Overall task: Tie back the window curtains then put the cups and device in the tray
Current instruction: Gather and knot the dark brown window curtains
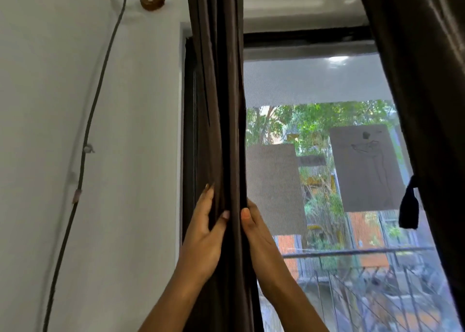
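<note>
Curtain (219, 105) bunched at the window's (314, 85) left edge, between my hands.
It hangs upright, long axis vertical; my left hand (203, 236) wraps its folds from the wall (125, 155) side, my right hand (259, 233) pinches the inner edge, fingers (206, 201) of both clasping cloth. I see no tie beside it, so freeing a hand to fetch one could let the bundle fan out.

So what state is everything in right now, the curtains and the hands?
left curtain: bunched into folds, no tie round it in view.
left hand: grips the bunched folds.
right hand: grips the same folds from the window side.
right curtain: drawn aside.
dark tie: hangs at the right curtain's edge.
</note>
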